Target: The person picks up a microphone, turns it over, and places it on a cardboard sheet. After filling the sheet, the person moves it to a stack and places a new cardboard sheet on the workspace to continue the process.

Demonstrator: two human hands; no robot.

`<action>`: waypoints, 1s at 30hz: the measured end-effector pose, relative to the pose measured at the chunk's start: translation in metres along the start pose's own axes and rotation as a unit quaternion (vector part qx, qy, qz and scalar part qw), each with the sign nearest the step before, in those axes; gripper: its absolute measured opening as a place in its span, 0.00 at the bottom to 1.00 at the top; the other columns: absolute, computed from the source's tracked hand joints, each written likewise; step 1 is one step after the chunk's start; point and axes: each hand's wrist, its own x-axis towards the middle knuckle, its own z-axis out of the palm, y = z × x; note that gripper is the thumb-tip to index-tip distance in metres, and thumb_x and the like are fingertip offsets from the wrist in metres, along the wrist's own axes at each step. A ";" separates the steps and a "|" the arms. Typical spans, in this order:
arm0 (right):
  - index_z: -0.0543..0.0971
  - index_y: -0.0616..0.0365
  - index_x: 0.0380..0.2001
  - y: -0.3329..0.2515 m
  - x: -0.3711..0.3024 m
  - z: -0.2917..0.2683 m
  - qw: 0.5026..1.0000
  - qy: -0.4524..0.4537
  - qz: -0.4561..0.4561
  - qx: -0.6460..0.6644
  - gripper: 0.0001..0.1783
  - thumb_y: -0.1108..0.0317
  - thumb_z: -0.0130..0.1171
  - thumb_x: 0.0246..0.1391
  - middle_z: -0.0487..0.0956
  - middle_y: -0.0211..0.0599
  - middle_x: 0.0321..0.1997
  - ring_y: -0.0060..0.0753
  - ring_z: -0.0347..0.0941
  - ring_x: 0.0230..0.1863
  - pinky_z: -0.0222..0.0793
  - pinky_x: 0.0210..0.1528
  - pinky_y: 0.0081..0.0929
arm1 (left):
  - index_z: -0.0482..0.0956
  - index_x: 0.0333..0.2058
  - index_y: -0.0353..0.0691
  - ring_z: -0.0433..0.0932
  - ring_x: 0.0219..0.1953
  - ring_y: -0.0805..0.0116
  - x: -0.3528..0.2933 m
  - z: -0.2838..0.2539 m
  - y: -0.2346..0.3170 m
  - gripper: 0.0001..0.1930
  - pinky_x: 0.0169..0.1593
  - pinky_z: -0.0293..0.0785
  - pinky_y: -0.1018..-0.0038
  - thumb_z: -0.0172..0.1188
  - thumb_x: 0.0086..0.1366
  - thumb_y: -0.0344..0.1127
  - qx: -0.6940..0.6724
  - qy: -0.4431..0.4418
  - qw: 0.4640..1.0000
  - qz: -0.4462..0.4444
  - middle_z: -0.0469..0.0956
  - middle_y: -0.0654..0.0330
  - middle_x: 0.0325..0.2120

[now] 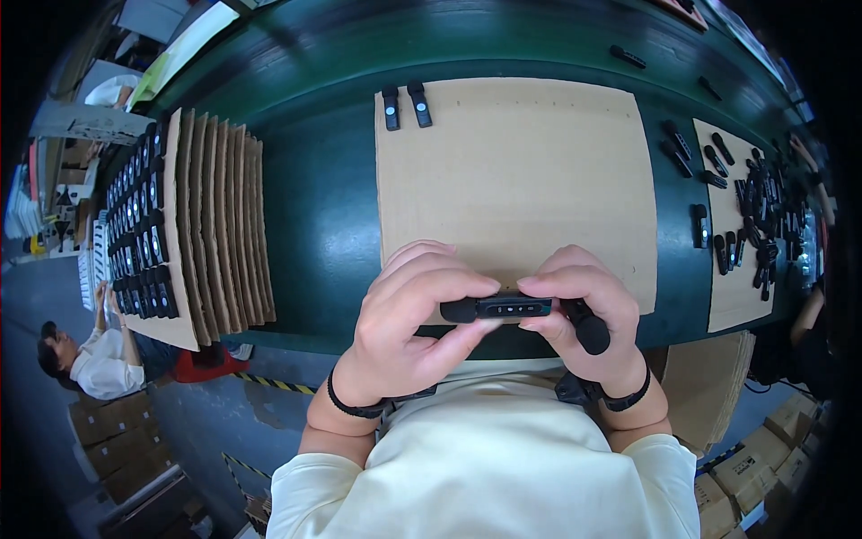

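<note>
Both my hands hold a small black clip-on microphone level over the near edge of a flat cardboard sheet. It has a rounded dark end on the left and a row of small marks along its face. My left hand pinches it near the middle with thumb and forefinger. With fingertips, my right hand grips the other end. A second black microphone with a round head is tucked in the right hand's fingers. Two more microphones, one beside another, lie at the sheet's far left corner.
On the left, cardboard sheets stand in a row, the outermost carrying rows of black microphones. Another cardboard piece at right bears a loose pile of them. Several lie on the green table. A person works at far left.
</note>
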 end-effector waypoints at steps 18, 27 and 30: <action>0.79 0.60 0.42 0.001 0.000 0.001 1.000 0.022 0.005 -0.010 0.19 0.81 0.69 0.45 0.74 0.34 0.34 0.23 0.62 0.24 0.60 0.26 0.19 | 0.76 0.43 0.33 0.77 0.37 0.66 -0.002 0.001 0.003 0.19 0.42 0.73 0.73 0.70 0.53 0.26 -0.100 0.003 0.986 -0.131 0.79 0.57 0.35; 0.74 0.62 0.42 0.006 -0.003 0.004 0.994 0.041 0.102 -0.025 0.16 0.85 0.59 0.49 0.72 0.39 0.40 0.24 0.65 0.31 0.63 0.35 0.19 | 0.76 0.42 0.32 0.76 0.38 0.71 0.014 -0.021 -0.009 0.16 0.45 0.73 0.76 0.67 0.55 0.24 -0.066 0.001 0.986 -0.156 0.78 0.59 0.36; 0.72 0.63 0.43 0.011 -0.009 0.002 0.990 0.046 0.130 -0.012 0.15 0.85 0.55 0.51 0.71 0.40 0.42 0.24 0.65 0.35 0.64 0.40 0.19 | 0.77 0.41 0.33 0.76 0.36 0.73 0.041 -0.036 -0.026 0.16 0.43 0.73 0.77 0.68 0.53 0.24 0.038 0.005 0.992 -0.123 0.78 0.60 0.35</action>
